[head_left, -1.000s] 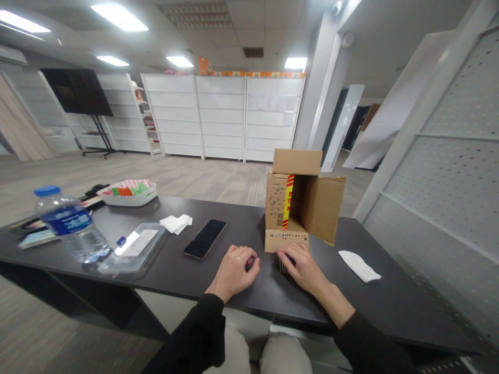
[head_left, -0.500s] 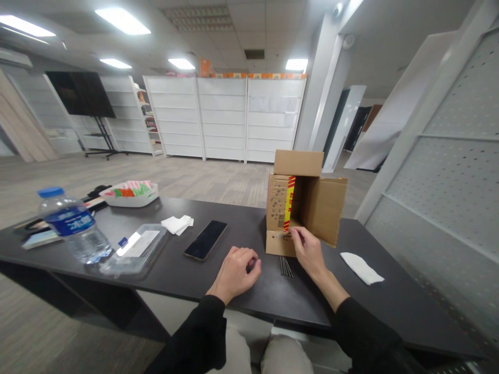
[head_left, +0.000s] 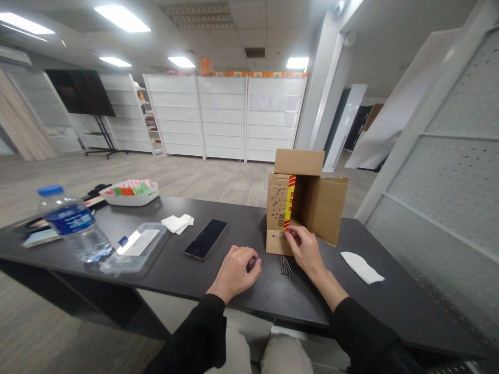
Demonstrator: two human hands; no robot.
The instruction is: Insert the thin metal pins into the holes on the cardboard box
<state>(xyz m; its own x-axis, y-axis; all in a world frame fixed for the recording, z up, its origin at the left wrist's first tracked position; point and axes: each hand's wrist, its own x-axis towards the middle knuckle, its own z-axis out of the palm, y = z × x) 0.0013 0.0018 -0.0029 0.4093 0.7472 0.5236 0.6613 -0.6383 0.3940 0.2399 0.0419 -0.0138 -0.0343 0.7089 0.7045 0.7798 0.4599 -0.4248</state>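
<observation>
Right hand (head_left: 306,248): thumb and index finger are brought together at the lower flap (head_left: 277,245) of an opened cardboard box (head_left: 277,208); whether a small item is pinched between the fingertips cannot be told. Left hand (head_left: 236,272): rests on the dark table (head_left: 249,228) with fingers loosely curled toward the thumb; a dark patch shows within the curl, and whether this is an object or shadow cannot be told.

Several thin dark nails (head_left: 287,267) lie in a small fan on the table between the 2 hands, just beside the right wrist and in front of the lower flap. The box stands with its opening toward the person, 1 flap raised at the top and 1 swung out to the right; its front left panel bears dark spots and a strip of yellow and red tape (head_left: 289,202).

Left of the left hand lie 1 smartphone (head_left: 206,239), a folded white tissue (head_left: 177,224) and a clear plastic case (head_left: 136,248). Farther left are a blue-capped water bottle (head_left: 76,223) and a white basket (head_left: 130,196). Right of the box lies another white tissue (head_left: 362,267). White shelving (head_left: 222,117) fills the background.
</observation>
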